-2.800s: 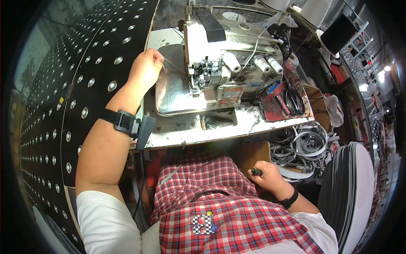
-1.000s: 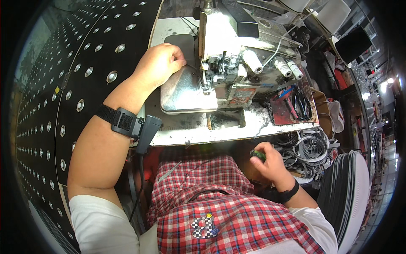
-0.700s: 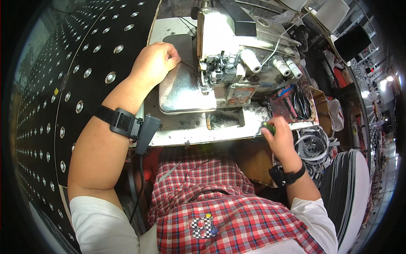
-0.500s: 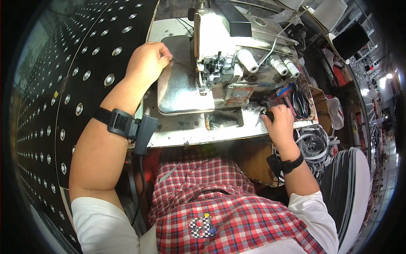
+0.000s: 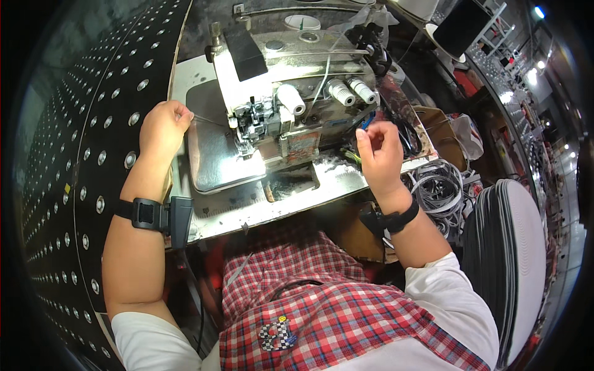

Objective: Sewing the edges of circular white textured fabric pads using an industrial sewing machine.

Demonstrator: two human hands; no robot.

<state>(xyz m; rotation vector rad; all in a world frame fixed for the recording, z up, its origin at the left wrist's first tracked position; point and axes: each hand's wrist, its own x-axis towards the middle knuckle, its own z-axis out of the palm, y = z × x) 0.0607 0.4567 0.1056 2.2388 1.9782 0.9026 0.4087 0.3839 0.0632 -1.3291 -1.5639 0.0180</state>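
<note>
A sewing machine (image 5: 297, 80), likely an overlocker, stands lit in front of me with a shiny metal plate (image 5: 213, 148) on its left. At the plate's left edge my left hand (image 5: 164, 130) pinches thumb and forefinger together; a fine thread (image 5: 210, 120) runs from the fingertips toward the needle area. To the right of the machine my right hand (image 5: 382, 154) is raised, thumb and fingertips drawn together. Whatever they hold, if anything, is too small to make out. A blue thing (image 5: 368, 120) shows just behind those fingertips. A yellow-green tool (image 5: 351, 156) lies beside the hand on the lint-covered tabletop (image 5: 334, 179).
White tension knobs (image 5: 340, 91) stick out from the machine's front. Coiled grey-white cords (image 5: 436, 185) hang at the right, near a stack of dark and white sheets (image 5: 507, 266). A black panel with metal studs (image 5: 99, 123) runs along the left. A brown bag (image 5: 433, 117) sits at the right.
My right hand has let go of the dark and yellow-green tool and lifted away from the tabletop. My left hand keeps its pinch. The whole view has turned, shifting the machine leftward.
</note>
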